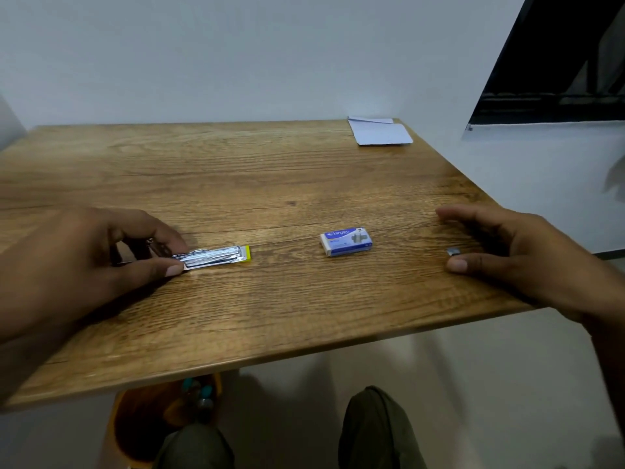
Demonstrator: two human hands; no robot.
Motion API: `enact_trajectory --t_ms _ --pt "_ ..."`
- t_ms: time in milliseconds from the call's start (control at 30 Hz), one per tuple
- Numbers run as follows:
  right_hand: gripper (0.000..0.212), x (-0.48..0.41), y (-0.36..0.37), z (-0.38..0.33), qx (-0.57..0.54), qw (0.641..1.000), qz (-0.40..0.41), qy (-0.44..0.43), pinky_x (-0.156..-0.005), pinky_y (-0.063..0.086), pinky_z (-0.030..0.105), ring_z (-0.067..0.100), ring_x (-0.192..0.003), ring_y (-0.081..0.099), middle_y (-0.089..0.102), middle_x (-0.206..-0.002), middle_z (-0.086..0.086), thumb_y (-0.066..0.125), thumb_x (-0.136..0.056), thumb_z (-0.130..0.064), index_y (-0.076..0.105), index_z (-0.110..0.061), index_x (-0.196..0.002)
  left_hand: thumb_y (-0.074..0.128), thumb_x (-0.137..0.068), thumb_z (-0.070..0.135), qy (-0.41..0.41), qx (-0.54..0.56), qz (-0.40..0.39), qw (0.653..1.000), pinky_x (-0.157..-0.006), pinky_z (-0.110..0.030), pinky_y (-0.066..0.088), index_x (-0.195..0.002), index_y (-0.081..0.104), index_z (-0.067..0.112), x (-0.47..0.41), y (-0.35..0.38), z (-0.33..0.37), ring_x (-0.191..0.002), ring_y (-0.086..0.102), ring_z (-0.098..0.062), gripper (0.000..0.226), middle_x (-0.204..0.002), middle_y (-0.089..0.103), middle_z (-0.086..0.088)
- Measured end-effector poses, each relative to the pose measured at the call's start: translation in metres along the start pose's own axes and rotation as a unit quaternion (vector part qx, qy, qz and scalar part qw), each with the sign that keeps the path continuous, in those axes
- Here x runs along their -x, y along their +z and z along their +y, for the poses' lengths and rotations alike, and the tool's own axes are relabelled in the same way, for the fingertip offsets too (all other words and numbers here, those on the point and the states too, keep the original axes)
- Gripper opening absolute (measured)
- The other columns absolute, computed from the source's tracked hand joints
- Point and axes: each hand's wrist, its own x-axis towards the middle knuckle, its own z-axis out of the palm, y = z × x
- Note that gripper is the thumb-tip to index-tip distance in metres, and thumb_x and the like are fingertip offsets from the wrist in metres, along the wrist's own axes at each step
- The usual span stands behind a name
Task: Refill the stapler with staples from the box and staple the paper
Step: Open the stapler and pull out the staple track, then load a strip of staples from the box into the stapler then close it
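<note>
Left fingers (170,270): curled; thumb and forefinger pinch the rear end of the stapler. The left hand (84,262) sits low over the table.
Stapler (216,257): flat on the table, left of centre, nearer the front edge. Bright metal channel faces up and the yellow tip points right. Rear end is hidden under the hand; slightly blurred.
Right fingers (456,214): loosely bent and spread, gripping nothing. The right hand (527,252) is by the table's right edge.
Grey piece (454,251): small, on the table between right thumb and fingers, just beside the thumb tip. Cannot tell if they touch.
Staple box (346,241): blue and white, lying flat between the stapler and the right hand, apart from both.
Paper (380,133): white sheets at the far right corner, well apart from the rest.
Table (270,181): wood grain, set against a pale wall.
</note>
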Motion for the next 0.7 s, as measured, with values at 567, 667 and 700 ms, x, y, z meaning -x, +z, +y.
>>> enact_trajectory --t_ms 567,667,700 --pt "0.053 0.002 0.011 -0.039 0.035 0.989 0.119 -0.08 -0.081 0.045 0.027 -0.015 -0.106 0.056 0.06 -0.112 -0.041 0.068 -0.068 -0.062 0.059 -0.057 -0.12 0.065 -0.085 0.063 0.1 0.049 0.101 0.989 -0.05 -0.005 0.044 -0.119 0.06 0.048 -0.014 -0.013 0.123 -0.076 0.067 -0.002 0.038 -0.101 0.068 0.017" --pt "0.046 -0.007 0.035 -0.069 0.008 0.992 0.095 -0.084 -0.066 0.045 0.018 -0.008 -0.09 0.062 0.066 -0.105 -0.025 0.073 -0.073 -0.049 0.061 -0.049 -0.118 0.065 -0.08 0.062 0.064 0.1 0.063 0.991 -0.054 -0.016 0.047 -0.116 0.061 0.045 -0.026 0.017 0.161 -0.065 0.064 -0.002 0.039 -0.087 0.07 0.019" --pt "0.046 -0.011 0.045 -0.076 0.018 0.994 0.079 -0.078 -0.065 0.045 0.017 -0.005 -0.086 0.063 0.064 -0.105 -0.023 0.074 -0.076 -0.044 0.06 -0.048 -0.12 0.066 -0.078 0.061 0.04 0.089 0.049 0.994 -0.058 -0.019 0.046 -0.12 0.061 0.044 -0.034 0.027 0.167 -0.065 0.063 0.0 0.045 -0.082 0.069 0.019"
